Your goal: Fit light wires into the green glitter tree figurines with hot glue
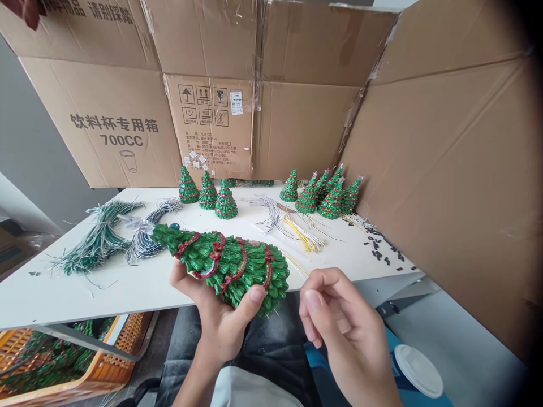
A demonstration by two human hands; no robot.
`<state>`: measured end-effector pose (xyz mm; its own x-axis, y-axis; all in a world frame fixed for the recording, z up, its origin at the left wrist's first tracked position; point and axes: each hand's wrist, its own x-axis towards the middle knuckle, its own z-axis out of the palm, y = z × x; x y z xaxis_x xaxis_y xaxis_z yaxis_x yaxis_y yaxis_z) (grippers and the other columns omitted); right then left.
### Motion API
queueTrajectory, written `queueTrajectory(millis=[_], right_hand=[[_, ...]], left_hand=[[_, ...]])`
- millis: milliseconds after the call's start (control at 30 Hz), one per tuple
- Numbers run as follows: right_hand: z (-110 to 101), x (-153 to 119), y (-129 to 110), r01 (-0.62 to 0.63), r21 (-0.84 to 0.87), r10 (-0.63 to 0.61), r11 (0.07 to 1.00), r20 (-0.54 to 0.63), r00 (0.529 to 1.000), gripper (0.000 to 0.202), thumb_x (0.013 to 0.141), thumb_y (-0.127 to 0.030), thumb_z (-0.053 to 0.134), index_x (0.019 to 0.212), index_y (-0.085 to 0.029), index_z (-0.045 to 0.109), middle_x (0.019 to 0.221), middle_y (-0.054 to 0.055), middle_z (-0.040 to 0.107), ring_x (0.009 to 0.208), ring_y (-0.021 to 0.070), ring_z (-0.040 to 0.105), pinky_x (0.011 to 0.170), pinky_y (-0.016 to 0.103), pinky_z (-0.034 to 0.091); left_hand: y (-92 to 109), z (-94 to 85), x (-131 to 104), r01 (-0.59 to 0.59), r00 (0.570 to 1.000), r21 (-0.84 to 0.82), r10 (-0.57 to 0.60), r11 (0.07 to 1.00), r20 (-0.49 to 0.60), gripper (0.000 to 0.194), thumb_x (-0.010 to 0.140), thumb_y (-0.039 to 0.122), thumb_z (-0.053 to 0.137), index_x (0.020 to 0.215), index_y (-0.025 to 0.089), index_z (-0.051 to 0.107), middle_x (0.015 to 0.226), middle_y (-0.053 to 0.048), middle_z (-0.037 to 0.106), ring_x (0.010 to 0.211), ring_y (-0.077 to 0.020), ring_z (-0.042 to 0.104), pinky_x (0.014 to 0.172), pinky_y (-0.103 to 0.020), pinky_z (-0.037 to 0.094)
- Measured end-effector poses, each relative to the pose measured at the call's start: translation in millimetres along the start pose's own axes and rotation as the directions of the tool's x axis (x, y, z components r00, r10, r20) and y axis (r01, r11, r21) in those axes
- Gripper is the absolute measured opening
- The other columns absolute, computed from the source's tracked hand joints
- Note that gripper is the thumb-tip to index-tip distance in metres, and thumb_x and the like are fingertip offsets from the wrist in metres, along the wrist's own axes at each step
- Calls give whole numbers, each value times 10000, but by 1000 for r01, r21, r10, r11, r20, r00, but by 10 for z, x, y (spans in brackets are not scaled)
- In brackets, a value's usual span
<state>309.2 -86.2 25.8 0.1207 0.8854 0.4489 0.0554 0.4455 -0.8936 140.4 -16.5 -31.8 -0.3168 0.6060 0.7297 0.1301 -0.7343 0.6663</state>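
My left hand (220, 316) grips the green Christmas tree ornament (224, 263) over the table edge (127, 299), thumb on its base. My right hand (339, 322) is pinched shut, contents unclear. Tree lies sideways, tip pointing left, base right. Risk: loose grip, it rolls off my palm.

The underside of the green tree (224, 263) was hidden behind the left hand (220, 322) that cradled it, and whatever the right hand (339, 322) pinched, just right of the tree's base, was too thin to make out. Far above the tree, another person's fingers (25, 10) were cut off by the top left corner, and the small print on the cardboard box (210, 127) behind it was too fine to read. Below and left of the tree, the orange basket (106, 367) was partly covered by the table (63, 288) and cut by the lower edge.
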Motion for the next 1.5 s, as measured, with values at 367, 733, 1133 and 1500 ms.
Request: queueTrajectory(millis=[367, 733, 1133, 1500], right_hand=[[19, 13, 45, 76, 269, -85, 960, 24, 996, 120, 1208, -273, 583, 1121, -286, 664, 1105, 29, 720, 659, 102, 646, 598, 244, 579], [-168, 199, -45, -235, 503, 168, 832, 174, 970, 224, 1146, -427, 687, 1029, -251, 763, 793, -38, 570, 556, 90, 408, 496, 216, 350], [-228, 314, 3, -358, 598, 268, 717, 237, 934, 454, 1117, -506, 696, 773, -225, 609, 757, -24, 545, 578, 131, 336, 543, 278, 318], [-249, 357, 35, -361, 497, 266, 789, 254, 930, 810, 1117, -614, 611, 506, -203, 274, 706, 14, 484, 578, 133, 364, 564, 310, 285]], left_hand=[[4, 37, 4, 151, 988, -97, -152, 984, 3, 813, 989, 533, 841, 1574, 305, 324, 1503, -141, 627, 1288, -318, 725, 1223, -510, 509], [8, 93, -93, 336, 938, -222, -347, 915, -11, 578, 1154, 673, 484, 1619, 334, 433, 1625, -134, 563, 1542, -323, 576, 1256, -492, 514], [-50, 118, -28, 350, 923, -314, -382, 883, -47, 520, 1151, 665, 497, 1553, 336, 494, 1544, -120, 614, 1427, -311, 652, 1247, -512, 527], [-59, 113, -13, 368, 910, -363, -411, 856, -47, 496, 1136, 661, 555, 1516, 342, 522, 1519, -99, 629, 1410, -297, 643, 1286, -512, 476]])
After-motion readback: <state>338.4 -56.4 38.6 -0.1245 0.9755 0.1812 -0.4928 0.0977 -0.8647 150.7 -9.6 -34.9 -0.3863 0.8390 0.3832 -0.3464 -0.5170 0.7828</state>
